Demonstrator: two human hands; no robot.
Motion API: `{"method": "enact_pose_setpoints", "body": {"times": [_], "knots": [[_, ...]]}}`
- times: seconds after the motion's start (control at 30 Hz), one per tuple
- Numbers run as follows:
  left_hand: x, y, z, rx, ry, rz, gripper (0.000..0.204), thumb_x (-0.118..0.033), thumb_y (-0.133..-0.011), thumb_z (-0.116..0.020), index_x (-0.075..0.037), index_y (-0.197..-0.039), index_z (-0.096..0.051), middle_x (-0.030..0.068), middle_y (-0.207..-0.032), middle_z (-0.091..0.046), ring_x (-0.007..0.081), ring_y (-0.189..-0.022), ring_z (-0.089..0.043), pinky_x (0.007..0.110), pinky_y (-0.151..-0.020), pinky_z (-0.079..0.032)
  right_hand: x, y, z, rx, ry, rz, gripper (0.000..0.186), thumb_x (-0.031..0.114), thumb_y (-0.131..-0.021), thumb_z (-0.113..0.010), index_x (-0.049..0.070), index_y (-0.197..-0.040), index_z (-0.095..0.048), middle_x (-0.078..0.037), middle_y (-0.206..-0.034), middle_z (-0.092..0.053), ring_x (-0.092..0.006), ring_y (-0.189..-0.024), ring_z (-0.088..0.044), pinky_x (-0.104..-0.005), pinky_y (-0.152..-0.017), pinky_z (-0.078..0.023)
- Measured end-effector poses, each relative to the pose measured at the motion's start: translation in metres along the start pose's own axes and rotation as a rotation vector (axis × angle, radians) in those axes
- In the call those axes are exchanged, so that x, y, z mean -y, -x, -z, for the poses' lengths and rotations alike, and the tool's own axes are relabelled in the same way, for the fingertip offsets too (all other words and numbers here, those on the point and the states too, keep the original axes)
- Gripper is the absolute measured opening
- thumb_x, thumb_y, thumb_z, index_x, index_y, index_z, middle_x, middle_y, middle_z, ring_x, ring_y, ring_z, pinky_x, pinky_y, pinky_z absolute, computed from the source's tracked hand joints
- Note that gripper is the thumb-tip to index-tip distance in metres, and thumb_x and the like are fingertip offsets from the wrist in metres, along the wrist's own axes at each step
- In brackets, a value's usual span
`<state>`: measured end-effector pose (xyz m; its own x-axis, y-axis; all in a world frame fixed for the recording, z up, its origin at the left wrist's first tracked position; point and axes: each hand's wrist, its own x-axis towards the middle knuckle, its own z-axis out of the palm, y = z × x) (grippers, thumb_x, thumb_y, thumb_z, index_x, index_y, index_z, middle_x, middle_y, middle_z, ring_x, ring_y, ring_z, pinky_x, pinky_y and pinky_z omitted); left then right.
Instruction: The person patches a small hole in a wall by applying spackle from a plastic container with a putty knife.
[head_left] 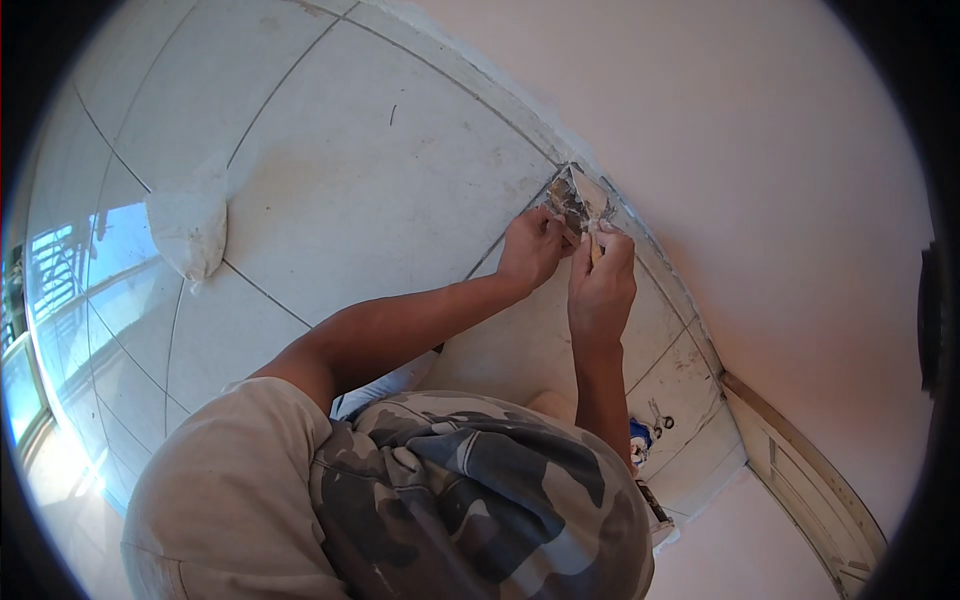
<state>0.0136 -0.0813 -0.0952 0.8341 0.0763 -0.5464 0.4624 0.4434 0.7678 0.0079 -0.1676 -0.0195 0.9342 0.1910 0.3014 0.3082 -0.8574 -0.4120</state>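
Near the foot of the pink wall, my right hand (602,270) grips the wooden handle of a small pointed trowel (588,190), its pale blade smeared with grey material. My left hand (532,248) is closed just left of it, gripping what looks like a second flat tool (563,200) with a mortar-crusted blade; its exact shape is partly hidden by my fingers. The two blades are close together at the tile edge, and whether they touch is unclear.
Large pale tiles (370,180) cover the floor, with a white plastic bag (190,215) to the left. The pink wall (760,190) runs along the right. Small items (640,440) lie behind my right arm. A wooden door (805,480) stands at lower right.
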Motion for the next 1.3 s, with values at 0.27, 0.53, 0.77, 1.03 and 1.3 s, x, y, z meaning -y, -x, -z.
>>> {"method": "enact_pose_setpoints", "body": {"times": [0.27,0.53,0.77,1.03,1.3], "knots": [[0.008,0.0,0.016,0.04,0.039,0.026,0.025,-0.016,-0.104,-0.05,0.004,-0.091,-0.056,0.014,-0.088,-0.069,0.0184,-0.084,-0.069,0.032,-0.08,-0.06,0.012,-0.016,0.003,-0.027,0.034,-0.019,0.02,0.004,-0.091,-0.066,-0.001,-0.103,-0.049,-0.021,-0.098,-0.061,-0.0389,-0.088,-0.066,-0.0425,-0.071,-0.057],[-0.014,0.026,0.053,-0.004,0.059,0.031,0.023,-0.015,-0.105,-0.047,0.003,-0.091,-0.053,0.0161,-0.091,-0.07,0.0206,-0.087,-0.07,0.033,-0.084,-0.06,0.02,0.003,-0.011,-0.042,0.085,0.034,0.02,0.003,-0.09,-0.066,-0.001,-0.1,-0.049,-0.019,-0.094,-0.06,-0.0363,-0.086,-0.066,-0.0406,-0.071,-0.057],[-0.024,0.02,0.074,-0.055,0.037,-0.047,0.028,-0.015,-0.105,-0.046,0.004,-0.087,-0.054,0.0163,-0.086,-0.071,0.0176,-0.084,-0.07,0.032,-0.08,-0.061,0.028,0.002,-0.029,0.011,0.09,-0.057,0.022,0.004,-0.091,-0.066,-0.001,-0.101,-0.047,-0.022,-0.098,-0.06,-0.0407,-0.085,-0.066,-0.0442,-0.071,-0.056],[-0.026,0.018,0.07,-0.079,0.007,-0.041,0.027,-0.015,-0.105,-0.046,0.004,-0.087,-0.055,0.0158,-0.085,-0.072,0.0163,-0.082,-0.069,0.03,-0.078,-0.061,0.033,-0.011,-0.024,-0.049,0.088,-0.085,0.022,0.003,-0.09,-0.067,0.0,-0.101,-0.048,-0.021,-0.096,-0.059,-0.0391,-0.083,-0.066,-0.0439,-0.068,-0.055],[-0.025,0.015,0.073,-0.059,0.006,-0.06,0.028,-0.015,-0.105,-0.046,0.005,-0.089,-0.056,0.0157,-0.087,-0.071,0.0173,-0.083,-0.07,0.03,-0.078,-0.061,0.038,-0.012,-0.03,-0.024,0.163,-0.036,0.02,0.004,-0.092,-0.065,0.002,-0.097,-0.045,-0.016,-0.09,-0.055,-0.0322,-0.08,-0.065,-0.0367,-0.063,-0.057]]}}
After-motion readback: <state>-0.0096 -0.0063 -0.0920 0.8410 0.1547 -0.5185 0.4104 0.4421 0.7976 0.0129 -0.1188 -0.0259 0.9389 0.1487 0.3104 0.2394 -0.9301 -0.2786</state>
